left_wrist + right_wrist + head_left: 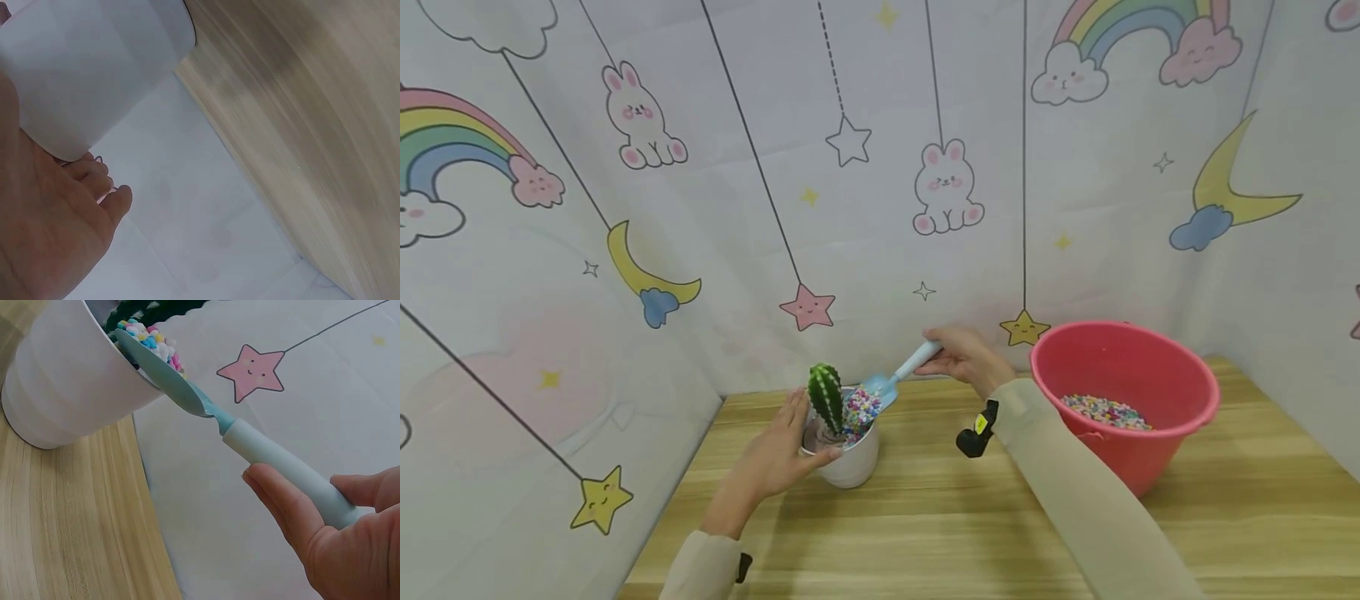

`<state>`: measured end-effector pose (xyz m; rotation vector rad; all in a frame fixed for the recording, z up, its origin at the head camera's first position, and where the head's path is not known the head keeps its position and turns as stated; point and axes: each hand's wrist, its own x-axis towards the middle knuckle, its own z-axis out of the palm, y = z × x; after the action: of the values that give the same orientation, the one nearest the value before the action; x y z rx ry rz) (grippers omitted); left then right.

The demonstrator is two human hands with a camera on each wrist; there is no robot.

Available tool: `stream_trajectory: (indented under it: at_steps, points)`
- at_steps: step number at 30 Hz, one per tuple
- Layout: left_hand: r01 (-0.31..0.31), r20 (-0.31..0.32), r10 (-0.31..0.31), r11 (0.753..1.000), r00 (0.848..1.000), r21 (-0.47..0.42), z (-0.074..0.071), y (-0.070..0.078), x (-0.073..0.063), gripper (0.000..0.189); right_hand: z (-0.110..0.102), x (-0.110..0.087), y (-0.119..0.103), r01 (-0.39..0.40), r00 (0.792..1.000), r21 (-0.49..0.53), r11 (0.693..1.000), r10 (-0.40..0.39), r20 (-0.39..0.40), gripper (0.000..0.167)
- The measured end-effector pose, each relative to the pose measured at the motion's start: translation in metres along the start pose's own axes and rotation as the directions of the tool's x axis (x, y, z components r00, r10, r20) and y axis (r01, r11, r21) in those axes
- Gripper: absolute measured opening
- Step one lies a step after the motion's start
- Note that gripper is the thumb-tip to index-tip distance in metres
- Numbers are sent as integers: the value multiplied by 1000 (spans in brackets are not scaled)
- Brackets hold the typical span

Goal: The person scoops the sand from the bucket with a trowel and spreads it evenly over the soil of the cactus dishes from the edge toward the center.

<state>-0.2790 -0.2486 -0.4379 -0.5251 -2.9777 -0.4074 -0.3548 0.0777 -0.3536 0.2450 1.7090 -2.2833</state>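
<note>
A small green cactus point(826, 398) stands in a white flower pot point(852, 468) on the table. My left hand point(775, 454) holds the pot at its left side, thumb along the front and fingers reaching behind. With my right hand point(962, 358) I grip the pale handle of a light blue toy shovel point(916, 361) from the right. Its blade point(165, 378) tilts down at the pot's rim, carrying colourful beads point(153, 342). More beads point(859, 412) lie heaped beside the cactus. The left wrist view shows the pot's wall point(94, 69) against my left palm.
A large red bucket point(1127, 358) with multicoloured beads point(1105, 410) inside stands to the right, beside my right forearm. A patterned cloth backdrop point(880, 250) rises behind the wooden table point(925, 517) and along its left edge.
</note>
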Motion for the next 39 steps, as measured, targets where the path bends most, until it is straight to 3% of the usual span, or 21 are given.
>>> stream_trajectory:
  at_steps: [14, 27, 35, 39]
  points:
    - [42, -32, -41, 998, 999, 51, 2, 11, -4, 121, 0, -4, -1, 65, 998, -59, 996, -65, 5, 46]
    - [163, -60, -157, 981, 986, 106, 4, 31, -9, 127, 0, -8, -4, 67, 998, -73, 995, -67, 6, 44]
    - [171, -67, -163, 975, 984, 140, 2, 35, -11, 127, -1, -10, -4, 83, 997, -102, 991, -82, 9, 43]
    - [127, -66, -119, 982, 991, 138, -3, 33, -9, 131, -2, -11, -4, 87, 996, -114, 990, -87, 6, 43]
